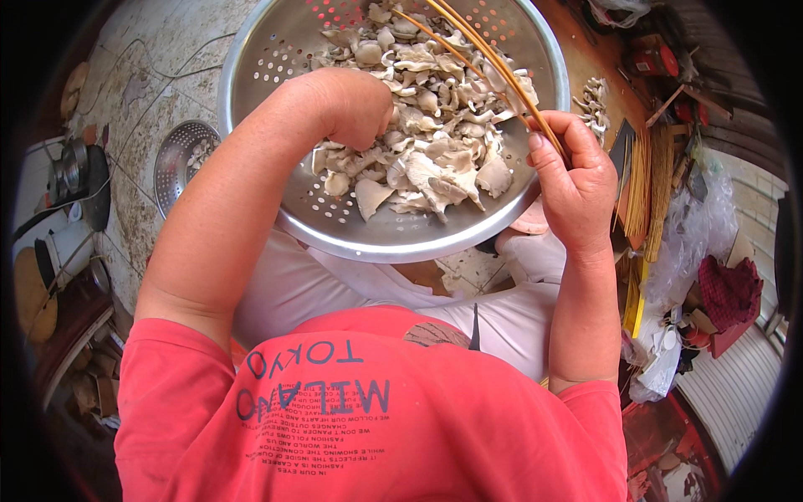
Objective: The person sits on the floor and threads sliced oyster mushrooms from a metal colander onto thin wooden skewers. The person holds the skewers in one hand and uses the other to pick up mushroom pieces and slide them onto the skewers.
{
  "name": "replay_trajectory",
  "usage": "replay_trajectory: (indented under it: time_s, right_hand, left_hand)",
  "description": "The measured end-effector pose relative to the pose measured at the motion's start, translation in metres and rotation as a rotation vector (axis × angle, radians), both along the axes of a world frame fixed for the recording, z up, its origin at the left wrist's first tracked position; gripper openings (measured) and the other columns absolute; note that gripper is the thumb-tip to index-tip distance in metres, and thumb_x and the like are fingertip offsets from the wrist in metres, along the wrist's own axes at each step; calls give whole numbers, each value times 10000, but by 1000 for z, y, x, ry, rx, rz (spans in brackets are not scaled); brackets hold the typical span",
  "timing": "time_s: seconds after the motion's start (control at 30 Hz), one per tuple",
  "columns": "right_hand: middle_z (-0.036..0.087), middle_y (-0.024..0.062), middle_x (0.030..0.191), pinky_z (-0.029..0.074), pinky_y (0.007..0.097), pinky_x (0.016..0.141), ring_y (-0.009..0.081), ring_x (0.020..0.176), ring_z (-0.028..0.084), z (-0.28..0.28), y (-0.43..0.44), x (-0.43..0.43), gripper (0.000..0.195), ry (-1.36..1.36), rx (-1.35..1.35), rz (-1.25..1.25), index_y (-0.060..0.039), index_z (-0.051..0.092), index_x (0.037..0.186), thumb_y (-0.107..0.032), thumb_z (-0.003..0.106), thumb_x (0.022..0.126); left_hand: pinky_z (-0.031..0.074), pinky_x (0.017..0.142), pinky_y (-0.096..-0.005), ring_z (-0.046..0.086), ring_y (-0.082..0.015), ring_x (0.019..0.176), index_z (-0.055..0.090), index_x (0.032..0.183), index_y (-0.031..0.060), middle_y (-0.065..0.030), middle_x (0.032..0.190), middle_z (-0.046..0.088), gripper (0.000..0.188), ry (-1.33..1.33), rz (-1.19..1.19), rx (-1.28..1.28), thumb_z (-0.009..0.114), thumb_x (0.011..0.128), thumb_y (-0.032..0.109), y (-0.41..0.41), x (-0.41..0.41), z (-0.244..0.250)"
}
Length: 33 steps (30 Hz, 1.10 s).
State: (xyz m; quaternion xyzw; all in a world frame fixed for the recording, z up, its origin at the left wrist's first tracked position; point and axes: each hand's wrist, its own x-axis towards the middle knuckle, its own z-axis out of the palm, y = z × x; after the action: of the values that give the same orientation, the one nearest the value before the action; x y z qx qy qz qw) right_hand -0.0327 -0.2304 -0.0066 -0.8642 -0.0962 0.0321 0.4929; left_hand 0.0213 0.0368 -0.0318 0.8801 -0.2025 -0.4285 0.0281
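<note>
Before me is a large stainless-steel colander heaped with grey oyster mushrooms. Over the left part of the heap, my left hand is bent down among the mushrooms. Its fingertips are hidden, so whether it grips one is unclear. Several long bamboo skewers are pinched between the thumb and fingers of my right hand, at the colander's right rim. They slant up and left across the heap. Pale mushroom pieces lie against or behind the skewers; I cannot tell whether any is threaded on.
A smaller perforated metal colander holding a few pieces stands on the floor at left. To the right, skewered-looking mushrooms lie on a brown board, near a bundle of bamboo skewers and clear plastic bags. A cable crosses the floor.
</note>
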Motion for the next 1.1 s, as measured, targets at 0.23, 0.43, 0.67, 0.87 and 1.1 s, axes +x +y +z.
replay_trajectory:
  time_s: [0.23,0.43,0.67,0.87,1.1]
  right_hand:
    - [648,4,782,475,236,650,65,696,558,0,-2,-3,127,0,-24,19,-41,683,1061,-73,676,938]
    - [646,6,780,473,233,649,66,703,561,0,1,-4,130,-2,-40,16,-42,683,1063,-69,673,936]
    - [650,7,778,478,234,650,66,698,564,2,5,-3,133,3,-56,35,-43,685,1067,-70,673,937]
    - [656,10,781,482,234,653,68,695,571,2,3,-4,131,-5,-70,28,-44,685,1066,-72,674,939]
    - [655,7,785,482,228,656,63,703,572,3,3,-4,128,-1,-61,33,-43,684,1066,-67,672,941]
  left_hand:
    - [556,784,-428,709,-302,862,755,1084,128,-133,900,732,355,-528,410,-180,657,745,85,22,9,11]
    - [559,749,-454,711,-363,835,723,1025,49,-208,888,717,237,-497,617,-205,579,839,80,19,16,41]
    - [559,681,-400,706,-257,737,741,1039,61,-129,812,719,274,-405,185,10,632,788,60,52,30,5]
    - [558,753,-414,712,-283,844,769,985,107,-129,879,732,307,-337,239,-55,611,752,-17,44,19,-3]
    - [550,795,-425,698,-321,921,771,936,127,-129,943,735,299,-227,234,-8,630,723,-30,37,18,-12]
